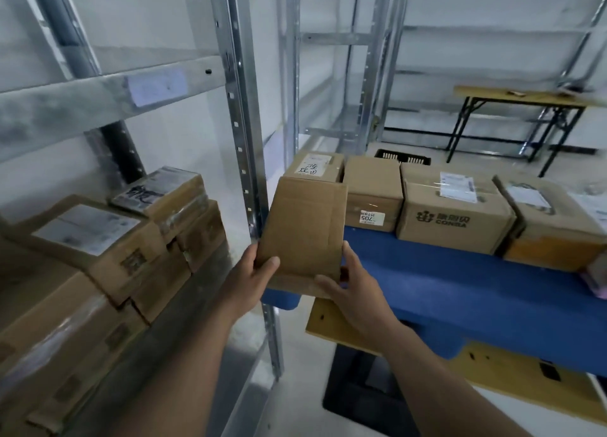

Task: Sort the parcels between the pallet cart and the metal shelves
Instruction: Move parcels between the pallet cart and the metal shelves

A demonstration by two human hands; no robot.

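Head view: both hands hold one plain parcel (303, 236) between shelf and cart.
Left hand (253, 279) and right hand (353, 293) curl their fingers (267, 264) round its near corners, likely steadying it for sorting; shelf parcels (98, 239) lie left of the fingers, cart parcels (455, 206) right.

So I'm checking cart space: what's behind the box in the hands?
Behind the held box a row of parcels sits on the blue pallet; the hand-labelled parcel is partly hidden by it.

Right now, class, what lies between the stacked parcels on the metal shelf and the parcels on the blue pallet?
The plain brown cardboard parcel, gripped by both hands, before the shelf's steel upright.
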